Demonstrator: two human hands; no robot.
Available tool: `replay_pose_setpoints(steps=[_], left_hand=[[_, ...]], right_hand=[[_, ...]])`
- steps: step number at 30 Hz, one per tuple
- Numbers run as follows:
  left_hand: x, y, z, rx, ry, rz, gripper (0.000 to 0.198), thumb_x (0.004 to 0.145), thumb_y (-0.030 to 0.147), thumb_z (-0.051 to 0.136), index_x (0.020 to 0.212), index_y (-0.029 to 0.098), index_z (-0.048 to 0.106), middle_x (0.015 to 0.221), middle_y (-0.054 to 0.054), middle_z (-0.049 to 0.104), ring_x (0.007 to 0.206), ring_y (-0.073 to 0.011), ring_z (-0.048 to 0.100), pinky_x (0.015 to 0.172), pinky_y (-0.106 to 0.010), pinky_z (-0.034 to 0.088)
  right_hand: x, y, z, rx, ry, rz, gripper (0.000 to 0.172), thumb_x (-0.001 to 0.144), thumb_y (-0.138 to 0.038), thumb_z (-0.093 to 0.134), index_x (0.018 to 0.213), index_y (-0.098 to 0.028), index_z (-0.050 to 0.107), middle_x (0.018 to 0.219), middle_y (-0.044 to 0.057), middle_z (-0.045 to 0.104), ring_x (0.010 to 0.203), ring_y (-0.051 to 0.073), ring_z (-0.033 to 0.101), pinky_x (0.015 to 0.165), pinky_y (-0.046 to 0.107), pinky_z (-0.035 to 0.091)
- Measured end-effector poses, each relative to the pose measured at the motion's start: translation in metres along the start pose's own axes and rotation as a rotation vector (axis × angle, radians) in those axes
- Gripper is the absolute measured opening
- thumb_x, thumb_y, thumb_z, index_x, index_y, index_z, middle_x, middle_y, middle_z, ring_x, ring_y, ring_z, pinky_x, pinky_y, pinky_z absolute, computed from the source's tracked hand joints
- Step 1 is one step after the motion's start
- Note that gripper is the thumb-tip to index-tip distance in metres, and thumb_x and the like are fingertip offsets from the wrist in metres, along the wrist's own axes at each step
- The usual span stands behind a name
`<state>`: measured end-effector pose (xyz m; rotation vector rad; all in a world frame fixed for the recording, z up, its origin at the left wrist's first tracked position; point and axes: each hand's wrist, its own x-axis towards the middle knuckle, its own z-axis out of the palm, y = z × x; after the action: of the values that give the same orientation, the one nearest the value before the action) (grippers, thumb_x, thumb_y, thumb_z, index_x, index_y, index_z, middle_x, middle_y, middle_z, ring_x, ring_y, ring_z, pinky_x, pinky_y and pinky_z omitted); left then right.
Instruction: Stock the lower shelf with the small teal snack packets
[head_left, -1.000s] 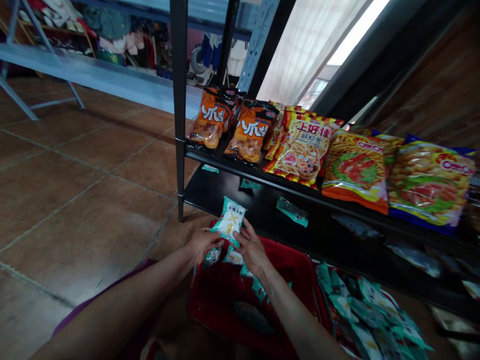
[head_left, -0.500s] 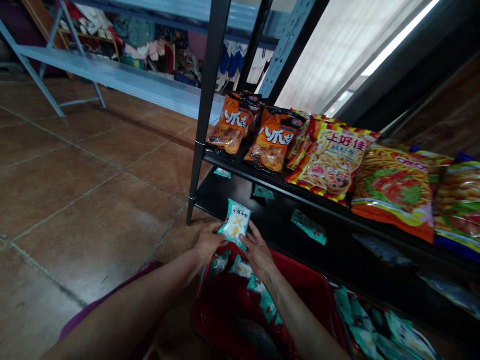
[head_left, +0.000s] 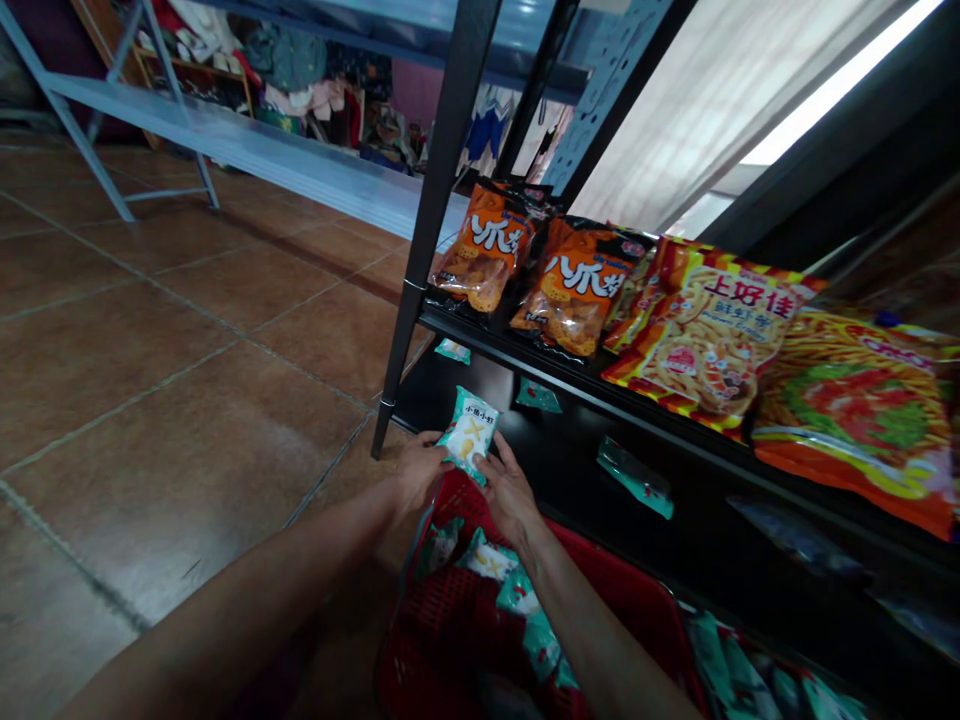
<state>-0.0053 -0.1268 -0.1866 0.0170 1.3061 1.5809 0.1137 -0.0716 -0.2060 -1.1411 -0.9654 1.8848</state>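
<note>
Snack bag (head_left: 471,432) stays gripped by left hand (head_left: 420,472) and right hand (head_left: 511,495) over the far left corner of the red basket (head_left: 607,575), now a bit nearer the low black shelf (head_left: 559,455).

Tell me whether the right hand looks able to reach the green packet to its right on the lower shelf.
Probably yes: nothing visible blocks the right hand from the green packet, though that hand holds a snack bag.

You have the teal-and-white 小鱼小虾 snack packet (head_left: 471,432) pinched between your left hand (head_left: 420,472) and right hand (head_left: 511,495), printed front facing you, tilted slightly right, yellow shapes beneath its dark lettering.
</note>
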Motion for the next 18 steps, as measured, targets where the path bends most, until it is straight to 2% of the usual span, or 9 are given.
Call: replay_pose_setpoints(steps=[4, 9, 13, 18], left_hand=[[0.023, 0.0, 0.008, -0.012, 0.07, 0.048, 0.019, 0.066, -0.003, 0.06, 0.076, 0.013, 0.063, 0.077, -0.005, 0.065, 0.064, -0.0122, 0.061, 0.065, -0.026, 0.052], [0.054, 0.002, 0.015, -0.01, 0.085, 0.101, 0.019, 0.067, -0.001, 0.06, 0.079, 0.012, 0.066, 0.079, -0.007, 0.067, 0.067, -0.0133, 0.063, 0.066, -0.027, 0.054], [0.08, 0.007, 0.021, 0.013, 0.105, 0.154, 0.023, 0.068, 0.002, 0.061, 0.087, 0.012, 0.068, 0.084, -0.007, 0.069, 0.069, -0.0138, 0.064, 0.066, -0.026, 0.054], [0.113, 0.017, 0.032, 0.085, 0.128, 0.232, 0.032, 0.07, 0.002, 0.057, 0.098, 0.012, 0.067, 0.1, -0.01, 0.069, 0.078, -0.0154, 0.066, 0.068, -0.024, 0.054]], right_hand=[[0.021, -0.001, 0.006, -0.006, 0.024, -0.019, 0.08, 0.058, -0.018, 0.076, 0.13, -0.029, 0.044, 0.094, -0.001, 0.07, 0.082, 0.017, 0.066, 0.068, 0.027, 0.054], [0.052, -0.002, 0.013, -0.001, 0.056, -0.019, 0.075, 0.062, -0.011, 0.071, 0.129, -0.031, 0.045, 0.092, -0.003, 0.07, 0.082, 0.013, 0.066, 0.07, 0.023, 0.053], [0.077, -0.002, 0.022, -0.012, 0.07, -0.043, 0.073, 0.063, -0.009, 0.068, 0.129, -0.031, 0.046, 0.09, -0.003, 0.07, 0.082, 0.013, 0.066, 0.068, 0.022, 0.053], [0.108, -0.006, 0.037, -0.052, 0.076, -0.107, 0.069, 0.067, -0.009, 0.063, 0.13, -0.029, 0.044, 0.091, -0.001, 0.068, 0.084, 0.014, 0.066, 0.069, 0.024, 0.055]])
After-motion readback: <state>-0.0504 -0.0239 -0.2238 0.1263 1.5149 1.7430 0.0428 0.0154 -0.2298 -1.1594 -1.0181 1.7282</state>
